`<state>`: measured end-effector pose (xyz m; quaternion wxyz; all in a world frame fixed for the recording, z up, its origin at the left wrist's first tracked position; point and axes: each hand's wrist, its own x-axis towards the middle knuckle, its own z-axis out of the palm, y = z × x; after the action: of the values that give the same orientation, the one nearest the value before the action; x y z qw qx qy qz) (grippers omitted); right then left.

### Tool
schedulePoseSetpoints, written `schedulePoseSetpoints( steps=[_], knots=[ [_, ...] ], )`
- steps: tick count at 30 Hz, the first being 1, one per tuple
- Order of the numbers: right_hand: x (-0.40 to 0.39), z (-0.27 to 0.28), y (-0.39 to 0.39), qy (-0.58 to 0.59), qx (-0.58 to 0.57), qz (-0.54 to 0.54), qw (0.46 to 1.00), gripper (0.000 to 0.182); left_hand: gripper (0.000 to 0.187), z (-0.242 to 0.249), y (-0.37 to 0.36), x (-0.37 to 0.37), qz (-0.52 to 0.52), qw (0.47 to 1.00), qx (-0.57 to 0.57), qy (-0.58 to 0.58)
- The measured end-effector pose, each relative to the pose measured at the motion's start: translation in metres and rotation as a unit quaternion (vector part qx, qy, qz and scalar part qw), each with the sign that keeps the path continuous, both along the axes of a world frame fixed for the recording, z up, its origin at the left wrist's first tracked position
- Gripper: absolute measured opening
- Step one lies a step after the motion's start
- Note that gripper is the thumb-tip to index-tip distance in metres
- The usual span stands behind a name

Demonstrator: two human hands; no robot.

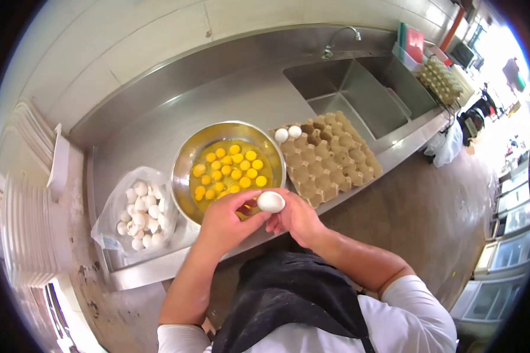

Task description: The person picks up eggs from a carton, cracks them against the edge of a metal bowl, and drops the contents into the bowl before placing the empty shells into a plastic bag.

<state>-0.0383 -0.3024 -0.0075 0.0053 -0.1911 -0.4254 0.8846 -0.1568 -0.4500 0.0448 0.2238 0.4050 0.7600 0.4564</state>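
Note:
A whole-looking white egg (271,202) is between my two hands, over the near rim of a wide metal bowl (182,156). My left hand (232,217) has its thumb and forefinger curved against the egg's left side. From the other side, my right hand (298,219) closes on it, with some fingers curled below. Many unbroken yellow egg yolks (235,173) float in clear egg white inside the bowl. Right of the bowl lies a brown cardboard egg tray (330,156), with two white eggs (288,134) in its far left corner.
A clear plastic bag (109,226) full of eggshells (141,215) sits left of the bowl. Behind the egg tray is a steel double sink (335,82) with a tap (341,40). Stacked white plates (32,223) stand at far left. More egg trays (440,81) lie beyond the sink.

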Motion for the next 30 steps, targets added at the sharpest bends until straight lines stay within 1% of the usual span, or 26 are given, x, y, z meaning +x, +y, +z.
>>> schedulePoseSetpoints(
  steps=[1,2,4,6,8,17,19,23,25,27,29,30],
  knots=[
    [-0.004,0.008,-0.002,-0.014,0.028,-0.002,1.0,0.047,0.038,-0.003,0.001,-0.001,0.016,1.0,0.012,0.007],
    [-0.008,0.012,-0.004,-0.026,0.057,-0.004,0.998,0.048,0.038,-0.003,0.001,-0.003,0.024,1.0,0.013,0.006],
    [-0.016,0.009,-0.007,-0.025,0.072,-0.005,0.997,0.047,0.038,0.0,0.0,-0.005,0.046,0.999,-0.003,-0.013],
    [-0.021,0.004,-0.011,-0.026,0.087,-0.009,0.996,0.046,0.038,-0.005,-0.002,-0.007,0.055,0.998,0.003,-0.008],
    [-0.027,-0.001,-0.014,-0.019,0.13,-0.029,0.991,0.043,0.037,-0.012,-0.003,-0.009,0.062,0.998,0.009,-0.002],
    [-0.049,-0.003,-0.011,-0.026,0.189,-0.008,0.982,0.04,0.039,-0.025,0.002,-0.019,0.119,0.992,0.018,-0.027],
    [-0.053,-0.004,-0.009,-0.022,0.189,0.0,0.982,0.039,0.039,-0.027,0.004,-0.02,0.132,0.991,0.023,-0.011],
    [-0.06,-0.008,-0.002,-0.029,0.198,0.025,0.979,0.04,0.038,-0.034,0.008,-0.025,0.142,0.989,0.035,-0.023],
    [-0.063,-0.006,0.001,-0.047,0.205,0.035,0.977,0.041,0.03,-0.042,0.008,-0.031,0.129,0.988,0.055,-0.071],
    [-0.066,-0.001,0.005,-0.064,0.211,0.045,0.974,0.043,0.029,-0.048,0.007,-0.035,0.127,0.986,0.06,-0.084],
    [-0.07,0.002,0.01,-0.069,0.205,0.085,0.972,0.046,0.028,-0.054,0.006,-0.04,0.126,0.985,0.066,-0.097],
    [-0.073,0.004,0.014,-0.069,0.205,0.086,0.972,0.046,0.032,-0.057,0.006,-0.043,0.139,0.98,0.071,-0.126]
  ],
)
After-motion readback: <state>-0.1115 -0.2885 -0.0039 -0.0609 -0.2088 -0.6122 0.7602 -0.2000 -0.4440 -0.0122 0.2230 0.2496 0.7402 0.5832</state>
